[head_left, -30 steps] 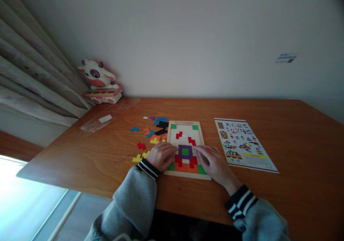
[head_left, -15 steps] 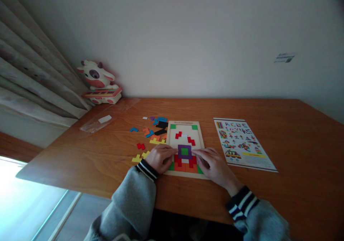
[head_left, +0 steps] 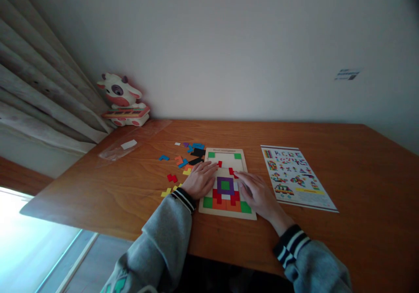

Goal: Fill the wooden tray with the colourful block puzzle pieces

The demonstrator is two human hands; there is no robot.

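Observation:
A pale puzzle board (head_left: 229,158) lies on the table with coloured flat pieces inside its frame. A purple square ring (head_left: 225,192) with a green square (head_left: 225,185) in it sits mid-board, above red, white and orange pieces. My left hand (head_left: 200,180) rests over the board's left side, fingers stretched out, the tips at a red piece (head_left: 220,164). From the right, my right hand (head_left: 258,193) reaches in with its index finger extended to another red piece (head_left: 231,171). Its other fingers are partly hidden. Both red pieces lie partly behind the fingers.
Loose blue, black, orange, yellow and red pieces, among them a red one (head_left: 172,178), lie left of the board. A printed pattern sheet (head_left: 296,175) is on the right. Farther left are a clear plastic bag (head_left: 114,153) and a toy cow with a keyboard (head_left: 124,101).
Both hands have left the sides of the purple ring and moved farther up the board to the two red pieces. My left fingers have straightened.

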